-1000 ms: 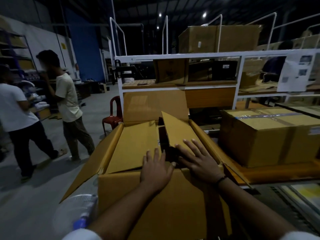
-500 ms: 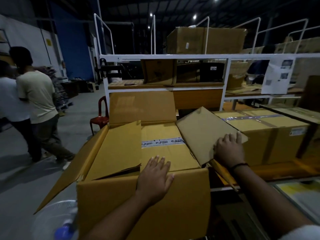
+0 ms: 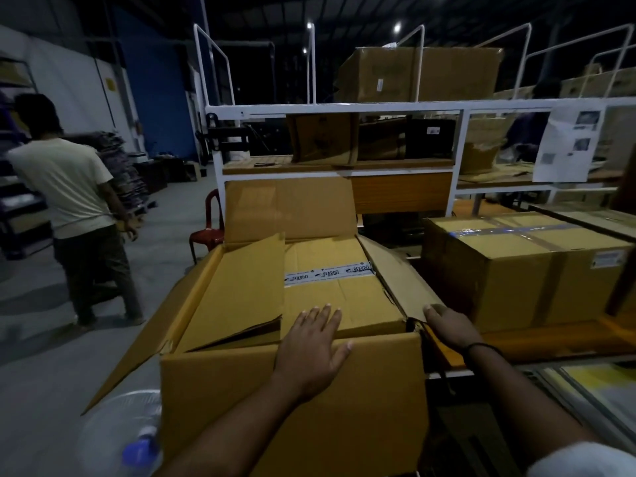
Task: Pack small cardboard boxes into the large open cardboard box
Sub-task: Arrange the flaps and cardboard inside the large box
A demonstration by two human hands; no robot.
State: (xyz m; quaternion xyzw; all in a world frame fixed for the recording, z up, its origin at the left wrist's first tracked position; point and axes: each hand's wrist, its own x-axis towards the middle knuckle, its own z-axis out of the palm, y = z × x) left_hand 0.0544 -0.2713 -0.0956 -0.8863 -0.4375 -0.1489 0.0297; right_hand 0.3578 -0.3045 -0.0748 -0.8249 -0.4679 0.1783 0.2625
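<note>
Pressing flat, the left hand (image 3: pixel 309 349) lies across the near rim of the large open box (image 3: pixel 292 407), fingers straight and spread, their tips reaching onto the small box (image 3: pixel 344 304) inside. It grasps nothing. The flat palm probably steadies the carton and keeps the load seated level.

At 3 o'clock from it, the right hand (image 3: pixel 451 330) takes the near corner of the right flap (image 3: pixel 395 273), thumb on the flap's face and fingers curled over its edge. That hold looks meant to fold the flap outward and keep the mouth clear for more boxes.

The small box sits in the right half of the carton, top side up and about level with the rim. A pale printed tape strip (image 3: pixel 327 273) crosses it from 9 to 3 o'clock. The left flap (image 3: pixel 237 290) leans inward over the other half, so what lies beneath is hidden. The far flap (image 3: pixel 289 208) stands upright at 12 o'clock.

Everything here is plain corrugated board: matte, tan, stiff, with sharp creases and a slightly torn near left corner. The tape alone looks smooth.

At 2 o'clock rests a sealed carton (image 3: pixel 509 280) banded with glossy tape. A white metal rack (image 3: pixel 330 108) rises behind. A person in a pale shirt (image 3: pixel 69 187) walks at 9 o'clock.
</note>
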